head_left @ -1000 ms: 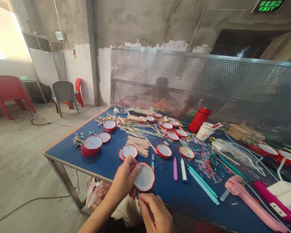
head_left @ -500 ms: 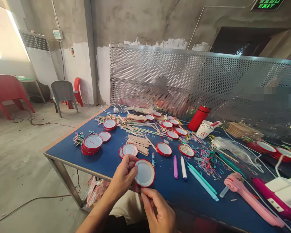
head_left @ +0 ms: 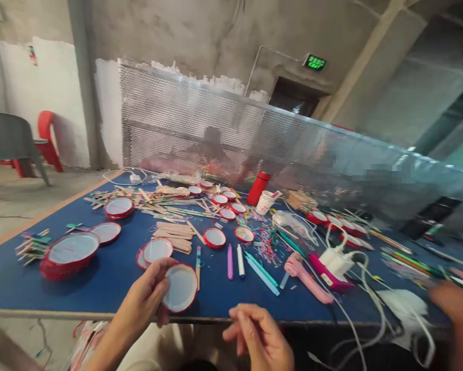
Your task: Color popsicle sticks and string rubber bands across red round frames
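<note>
My left hand (head_left: 148, 296) is closed on the edge of a red-rimmed round jar lid (head_left: 181, 287), its pale face tilted toward me above the table's front edge. To the right of it, my right hand (head_left: 262, 337) hangs apart from the lid with loosely curled, separated fingers; nothing shows in them. Just behind the held lid lie two overlapping lids (head_left: 157, 251) and a wooden stick with coloured bands (head_left: 199, 265). A row of bare wooden sticks (head_left: 173, 236) lies beyond.
Stacked lids (head_left: 73, 248) stand at left. Markers (head_left: 230, 262), tangled rubber bands (head_left: 269, 245), a pink handled tool (head_left: 308, 281) and a power strip (head_left: 327, 270) with cables lie rightward. Behind stand a red bottle (head_left: 259, 189), paper cup (head_left: 265, 202) and perforated metal screen (head_left: 169, 118). Another person's hand (head_left: 453, 309) is at far right.
My right hand has come away from the lid and moved right; it was pinching at the lid's lower edge. My left hand still holds the lid. The view has swung right.
</note>
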`<state>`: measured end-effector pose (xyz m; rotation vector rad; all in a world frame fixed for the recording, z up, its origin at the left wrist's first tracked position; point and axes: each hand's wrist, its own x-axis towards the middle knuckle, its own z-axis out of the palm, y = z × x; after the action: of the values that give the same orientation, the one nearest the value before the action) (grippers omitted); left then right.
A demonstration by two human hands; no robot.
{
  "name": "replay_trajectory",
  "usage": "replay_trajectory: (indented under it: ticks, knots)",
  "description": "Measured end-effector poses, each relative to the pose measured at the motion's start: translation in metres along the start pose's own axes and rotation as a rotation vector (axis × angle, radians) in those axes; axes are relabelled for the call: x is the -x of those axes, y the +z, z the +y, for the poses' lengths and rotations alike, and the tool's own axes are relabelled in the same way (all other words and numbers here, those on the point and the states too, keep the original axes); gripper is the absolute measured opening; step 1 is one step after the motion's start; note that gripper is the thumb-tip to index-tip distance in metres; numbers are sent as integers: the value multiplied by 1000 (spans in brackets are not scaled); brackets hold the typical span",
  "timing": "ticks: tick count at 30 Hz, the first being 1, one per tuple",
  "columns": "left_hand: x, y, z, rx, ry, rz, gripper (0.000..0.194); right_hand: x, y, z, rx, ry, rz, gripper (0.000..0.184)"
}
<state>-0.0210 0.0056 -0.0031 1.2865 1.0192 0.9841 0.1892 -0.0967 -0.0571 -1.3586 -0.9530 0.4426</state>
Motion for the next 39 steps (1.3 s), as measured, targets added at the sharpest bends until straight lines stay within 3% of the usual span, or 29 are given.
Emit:
replay_trajectory:
  ticks: [1, 3, 7, 10, 15, 22, 27, 30, 34, 39]
  knots:
    - [-1, -1, 0, -48, -22, 0, 40, -17, -14, -2, 149, -96, 25, 36]
    - [-3, -1, 0, -141, -28, -6, 38, -60, -41, -7, 583, -286, -51, 41]
    - [-6, 3, -1, -312, 70, 77, 28, -151, -72, -8, 871, -294, -84, 33]
    - [-7, 5, -4, -383, 114, 110, 30, -194, -71, -5, 1051, -234, -222, 19]
    - [-7, 3, -13, -394, 163, 141, 33, -219, -53, -2, 1234, -85, -383, 28]
    - [-10, -7, -12, -431, 103, -17, 36, -218, -46, -11, 1287, 42, -426, 29]
    - [-7, -2, -8, -479, 151, -19, 35, -203, -52, -29, 1275, 13, -326, 22]
    - [-4, 1, -6, -468, 165, -29, 35, -186, -44, -43, 1212, -65, -242, 20]
    - [1, 0, -2, -404, 162, -77, 29, -147, -9, -55, 968, -205, -260, 37]
    - [7, -3, -1, -218, 127, -185, 20, -88, 51, -58, 572, -256, -461, 39]
